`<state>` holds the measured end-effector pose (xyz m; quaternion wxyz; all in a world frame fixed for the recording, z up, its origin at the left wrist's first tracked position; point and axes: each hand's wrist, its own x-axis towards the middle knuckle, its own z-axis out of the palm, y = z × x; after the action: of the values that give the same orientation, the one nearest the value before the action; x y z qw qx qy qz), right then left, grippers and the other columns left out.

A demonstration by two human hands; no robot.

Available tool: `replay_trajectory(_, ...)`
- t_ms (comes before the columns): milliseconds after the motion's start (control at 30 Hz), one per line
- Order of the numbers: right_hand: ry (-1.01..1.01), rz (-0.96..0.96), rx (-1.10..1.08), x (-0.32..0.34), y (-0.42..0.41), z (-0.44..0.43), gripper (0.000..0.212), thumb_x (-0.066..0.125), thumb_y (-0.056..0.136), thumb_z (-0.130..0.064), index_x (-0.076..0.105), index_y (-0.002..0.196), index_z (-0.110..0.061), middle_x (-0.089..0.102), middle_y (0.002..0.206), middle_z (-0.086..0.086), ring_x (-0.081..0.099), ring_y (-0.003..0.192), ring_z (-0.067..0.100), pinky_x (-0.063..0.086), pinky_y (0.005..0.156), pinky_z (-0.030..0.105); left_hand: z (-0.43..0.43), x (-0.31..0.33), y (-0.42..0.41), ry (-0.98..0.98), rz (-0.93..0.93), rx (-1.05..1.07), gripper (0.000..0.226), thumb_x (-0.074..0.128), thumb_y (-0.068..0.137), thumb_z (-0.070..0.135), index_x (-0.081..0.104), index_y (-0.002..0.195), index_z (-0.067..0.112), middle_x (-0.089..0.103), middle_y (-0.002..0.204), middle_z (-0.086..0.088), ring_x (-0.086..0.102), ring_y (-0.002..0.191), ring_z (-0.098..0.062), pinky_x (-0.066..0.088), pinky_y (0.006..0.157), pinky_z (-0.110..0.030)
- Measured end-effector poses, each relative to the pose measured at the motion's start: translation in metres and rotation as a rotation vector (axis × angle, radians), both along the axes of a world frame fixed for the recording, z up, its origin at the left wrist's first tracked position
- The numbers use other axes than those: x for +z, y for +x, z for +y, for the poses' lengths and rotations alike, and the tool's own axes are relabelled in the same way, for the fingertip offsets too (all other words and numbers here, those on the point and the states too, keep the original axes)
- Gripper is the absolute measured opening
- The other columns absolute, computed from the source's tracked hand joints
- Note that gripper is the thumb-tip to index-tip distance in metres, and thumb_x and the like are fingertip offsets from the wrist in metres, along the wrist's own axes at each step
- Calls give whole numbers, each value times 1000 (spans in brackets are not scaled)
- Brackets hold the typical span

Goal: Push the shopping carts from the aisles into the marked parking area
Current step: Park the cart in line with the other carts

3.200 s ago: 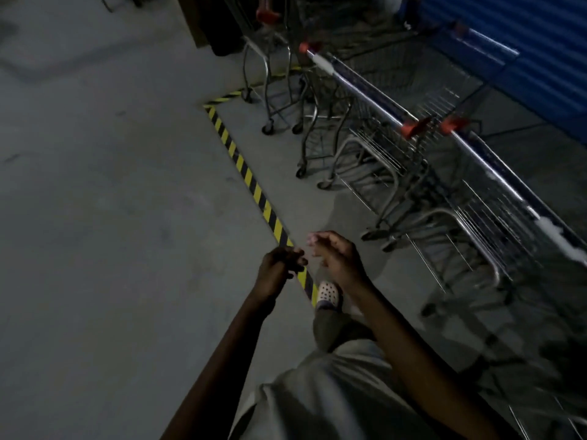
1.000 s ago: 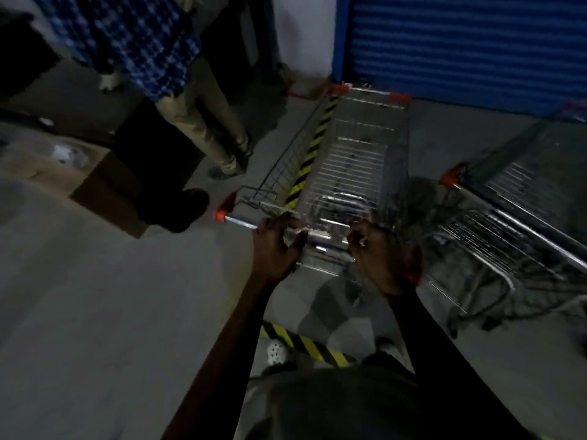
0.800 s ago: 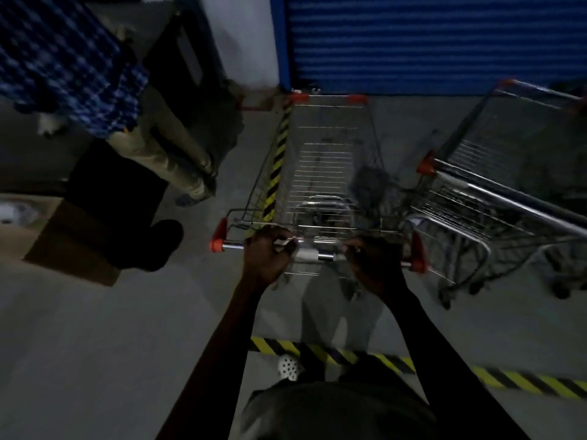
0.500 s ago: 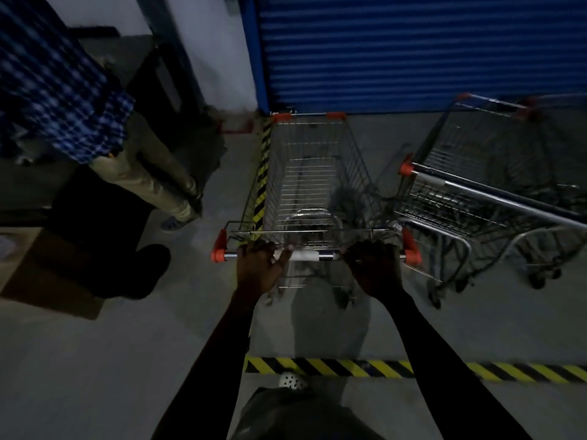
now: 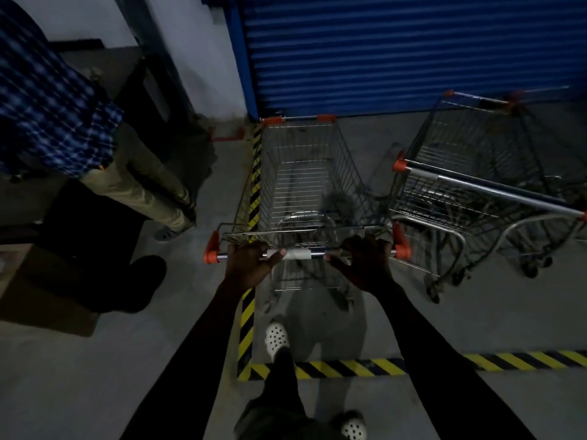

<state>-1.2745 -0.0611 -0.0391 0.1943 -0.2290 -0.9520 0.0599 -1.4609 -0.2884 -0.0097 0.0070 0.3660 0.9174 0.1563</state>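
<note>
While the left hand (image 5: 249,265) and right hand (image 5: 365,265) are wrapped round the handle (image 5: 298,254), the cart (image 5: 305,185) sits past the front tape (image 5: 349,366), its left side over the side stripe (image 5: 254,173). A hard shove, I reckon, could bang its nose into the shutter (image 5: 381,52). Any drift left would put it outside the line, near a bystander's feet (image 5: 166,233).

A shop's dim cart bay is suggested; a wire shopping cart (image 5: 305,185) and a second cart (image 5: 460,198) are parked before a blue roller shutter (image 5: 413,52); the bare concrete floor (image 5: 95,376) is marked off with yellow-and-black hazard tape (image 5: 349,367); a cardboard box (image 5: 41,290) is seen at the left.
</note>
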Motion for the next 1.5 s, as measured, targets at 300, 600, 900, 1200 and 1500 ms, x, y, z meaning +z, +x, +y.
replay_trajectory(300,-29,50,23,-1,-97,30,68,41,87,-83,70,84,-22,72,88,-1,67,94,30,42,83,40,26,-13,-93,-19,100,-5,75,26,85,85,74,88,26,74,92,5,67,97,-24,35,97,-44)
replay_trajectory(600,14,58,8,1,-219,42,57,51,84,-75,72,82,-23,73,85,-2,69,88,29,51,80,41,46,-24,-224,31,136,-40,83,25,91,83,72,79,17,73,83,-8,70,87,-32,49,89,-49)
replay_trajectory(900,-16,-47,-27,2,-291,66,61,50,83,-81,73,86,-24,74,92,-2,69,98,28,45,93,48,67,-25,-293,-56,192,-14,84,20,94,80,76,81,17,75,91,-6,71,94,-33,41,93,-56)
replay_trajectory(1200,6,-210,-24,23,-331,92,81,26,77,-91,72,98,-28,76,103,-7,69,105,26,35,96,41,97,-23,-331,-87,87,-8,97,13,88,87,79,91,15,77,100,-7,70,103,-33,38,102,-59)
replay_trajectory(1500,49,-76,3,13,-270,71,69,38,86,-82,76,86,-24,73,75,-2,71,72,27,45,78,35,64,-31,-265,35,251,-60,57,44,95,66,67,79,17,64,76,-3,62,79,-30,40,78,-44)
